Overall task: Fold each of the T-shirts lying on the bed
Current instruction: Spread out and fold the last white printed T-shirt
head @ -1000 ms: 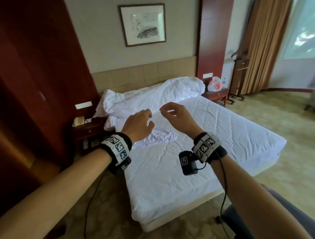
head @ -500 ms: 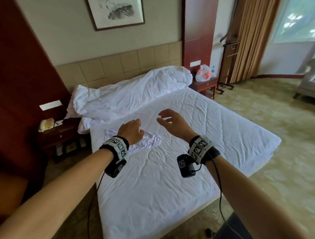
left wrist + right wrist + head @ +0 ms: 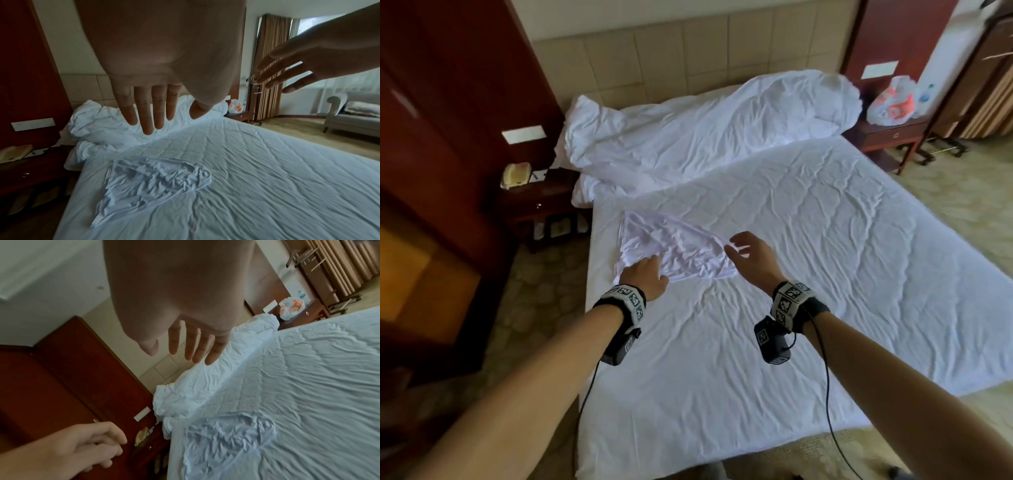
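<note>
A crumpled white T-shirt (image 3: 674,248) lies near the left edge of the bed (image 3: 808,274); it also shows as the T-shirt (image 3: 152,180) in the left wrist view and the T-shirt (image 3: 226,439) in the right wrist view. My left hand (image 3: 645,274) hovers over its near left corner with fingers straight, holding nothing. My right hand (image 3: 748,251) hangs above its right edge, fingers spread and empty. Both wrist views show the hands (image 3: 152,113) (image 3: 191,347) above the cloth, apart from it.
A bunched white duvet (image 3: 705,137) fills the head of the bed. A dark nightstand with a phone (image 3: 515,174) stands at the left; another nightstand with a plastic bag (image 3: 892,101) is at the far right. A sofa (image 3: 355,115) sits by the window.
Both hands have moved forward and down toward the T-shirt, and their fingers have straightened. My head has tilted down, bringing the bed closer in view.
</note>
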The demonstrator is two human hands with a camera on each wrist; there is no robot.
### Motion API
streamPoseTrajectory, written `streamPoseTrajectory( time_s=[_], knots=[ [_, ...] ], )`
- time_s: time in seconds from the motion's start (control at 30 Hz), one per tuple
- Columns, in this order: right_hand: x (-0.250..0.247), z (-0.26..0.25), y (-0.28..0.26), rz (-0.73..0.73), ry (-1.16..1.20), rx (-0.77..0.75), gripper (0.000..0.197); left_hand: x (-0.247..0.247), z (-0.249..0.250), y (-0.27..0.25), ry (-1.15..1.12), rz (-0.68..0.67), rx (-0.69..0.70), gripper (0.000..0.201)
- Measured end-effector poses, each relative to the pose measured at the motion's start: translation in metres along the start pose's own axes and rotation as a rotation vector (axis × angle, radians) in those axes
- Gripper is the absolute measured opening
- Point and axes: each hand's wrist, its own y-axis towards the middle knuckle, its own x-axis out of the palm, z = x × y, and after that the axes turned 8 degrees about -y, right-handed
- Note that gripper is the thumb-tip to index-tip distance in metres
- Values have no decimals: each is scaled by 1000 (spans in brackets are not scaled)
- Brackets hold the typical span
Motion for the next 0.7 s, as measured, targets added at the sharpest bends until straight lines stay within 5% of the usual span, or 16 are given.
streamPoseTrajectory(
  time_s=[0.3, 0.6, 0.7],
  knots=[
    [99, 151, 118, -77, -260, 71, 32, 99, -27, 119, 30, -120, -45, 58],
    [194, 348, 233, -383, -753, -27, 64, 312, -14, 204, 14, -264, -131, 59],
    [221, 402, 270, -427, -869, -148, 75, 388, 0, 241, -19, -367, -183, 76]
  ],
)
